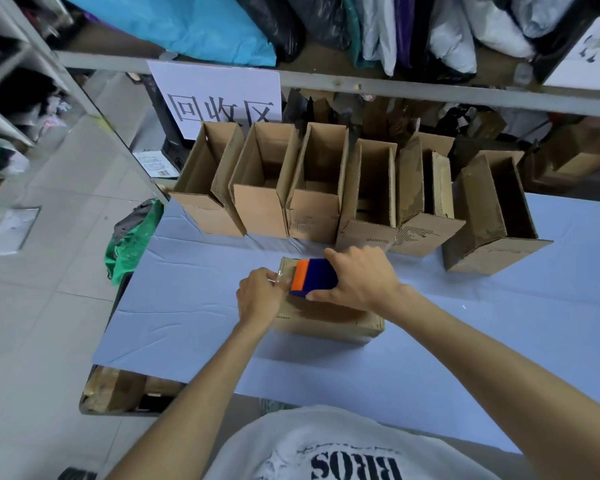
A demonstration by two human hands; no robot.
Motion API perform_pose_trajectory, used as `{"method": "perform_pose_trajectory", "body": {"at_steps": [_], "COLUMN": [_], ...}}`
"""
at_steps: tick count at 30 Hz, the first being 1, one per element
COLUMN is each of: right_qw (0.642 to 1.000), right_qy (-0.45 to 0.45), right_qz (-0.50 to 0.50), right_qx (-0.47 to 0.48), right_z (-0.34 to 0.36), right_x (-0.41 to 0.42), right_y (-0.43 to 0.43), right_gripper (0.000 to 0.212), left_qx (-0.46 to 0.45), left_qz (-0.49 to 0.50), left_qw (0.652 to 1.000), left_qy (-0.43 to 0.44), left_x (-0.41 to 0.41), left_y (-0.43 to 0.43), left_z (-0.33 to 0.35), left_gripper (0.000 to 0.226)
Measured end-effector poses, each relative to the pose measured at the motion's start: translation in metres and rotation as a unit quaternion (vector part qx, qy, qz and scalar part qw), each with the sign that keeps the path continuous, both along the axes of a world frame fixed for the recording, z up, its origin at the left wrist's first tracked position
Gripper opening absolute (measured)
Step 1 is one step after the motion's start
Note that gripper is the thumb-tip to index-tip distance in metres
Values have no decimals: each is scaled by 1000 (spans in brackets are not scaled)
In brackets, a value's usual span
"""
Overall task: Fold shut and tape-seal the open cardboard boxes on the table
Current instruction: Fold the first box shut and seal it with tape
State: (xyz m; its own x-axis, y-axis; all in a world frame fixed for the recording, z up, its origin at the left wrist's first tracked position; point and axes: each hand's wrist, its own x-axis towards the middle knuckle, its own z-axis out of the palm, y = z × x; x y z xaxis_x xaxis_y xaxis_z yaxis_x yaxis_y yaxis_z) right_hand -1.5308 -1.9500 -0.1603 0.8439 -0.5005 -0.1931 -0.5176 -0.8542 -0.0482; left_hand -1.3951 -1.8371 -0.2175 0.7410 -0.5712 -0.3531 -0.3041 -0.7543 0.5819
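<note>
While you lean over the table (187, 306), one box (326, 320) lies in front of you at mid-table, flaps folded down, on the pale blue cover.

- Right hand (361, 278): on top of the box. Fingers curl over the blue-and-orange dispenser (314, 277), one finger along its far edge and the thumb along its near edge. It has a firm hold. The dispenser sits on the box top, orange end to the left.
- Left hand (260, 299): at the left end of the box. Fingers are bent and closed on the clear tape (280, 275), pinching it where it comes off the orange end. The tape shows only as a shiny strip between hand and dispenser. You cannot tell how far it runs along the seam.
- Open boxes (317, 188): six in a row along the far side of the table, tops open, flaps standing up. The four at the left stand side by side, touching or nearly so. The rightmost stands a little apart and is turned at an angle. The shut box lies just near of the row, clear of it.
- Beyond the row: a white sign (219, 95) with large characters hangs from a shelf (395, 88) piled with bags (187, 26).
- Left of the table: a green cloth (132, 237) is bunched at the edge.
</note>
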Motion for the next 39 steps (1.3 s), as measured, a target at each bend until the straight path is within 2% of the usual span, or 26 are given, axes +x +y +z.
{"method": "perform_pose_trajectory", "body": {"at_steps": [7,11,15,24,31,35,37,39], "right_qw": [1000,999,999,997,997,997,996,996], "right_qy": [2,9,0,45,44,11,-13,-22], "right_qz": [-1,-4,-13,-59,-51,-57,-57,-52], "right_qx": [31,38,52,29,46,56,66,69], "right_z": [8,5,7,7,1,-6,-10,-11], "right_x": [-14,-32,-46,-147,-142,-127,-114,-103], "right_y": [-7,-5,-7,-39,-49,-40,-35,-32], "right_gripper": [65,66,65,68,71,68,67,68], "left_qx": [-11,-14,1,4,1,-1,-2,-26], "left_qz": [11,6,17,10,22,42,63,52], "left_qw": [1000,1000,1000,1000,1000,999,997,992], "left_qy": [-13,-15,8,-2,-7,-17,-44,-108], "left_x": [-5,-8,-2,-2,-1,13,18,18], "left_y": [-3,-2,-6,-11,-9,-7,-3,1], "left_z": [-1,0,5,7,3,1,2,1], "left_gripper": [32,25,27,24,29,24,24,33]}}
